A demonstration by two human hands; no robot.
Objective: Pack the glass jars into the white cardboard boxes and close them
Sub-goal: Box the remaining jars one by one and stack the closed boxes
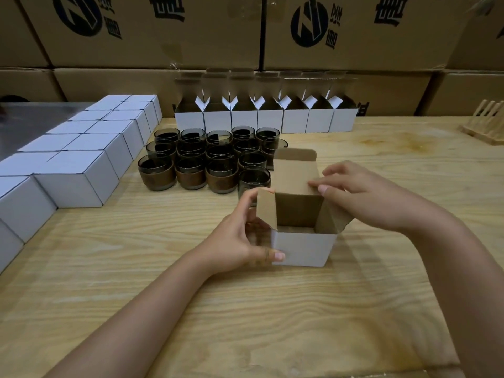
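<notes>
On the pale wooden table (136, 268), centre of view, stands one white open box (302, 249), upright, with its brown inside showing. Its lid flap (296, 173) rises at the rear and the side flaps angle outward. The interior is in shadow, so whether a jar sits inside cannot be told.

The left hand (240, 241) grips the box's left side. Its thumb is pressed on the white front wall near the lower corner, and its fingers are curled up behind the left side flap.

The right hand (362, 195) reaches in from the right. Its fingertips are bent onto the lid flap's inner face with the thumb tip just beside them at the right corner, which reads as a light pinch on the lid.

The glass jars (204, 159) are dark and smoky, several with a brown band round the lower half. They are clustered just behind and left of the box, the nearest almost touching it.

A row of open boxes (267, 118) lines the back edge with flaps up. Closed white boxes (90, 148) are packed together along the left. Brown cartons (163, 36) with dark print are stacked behind, and a wooden rack (488, 124) stands at far right.
</notes>
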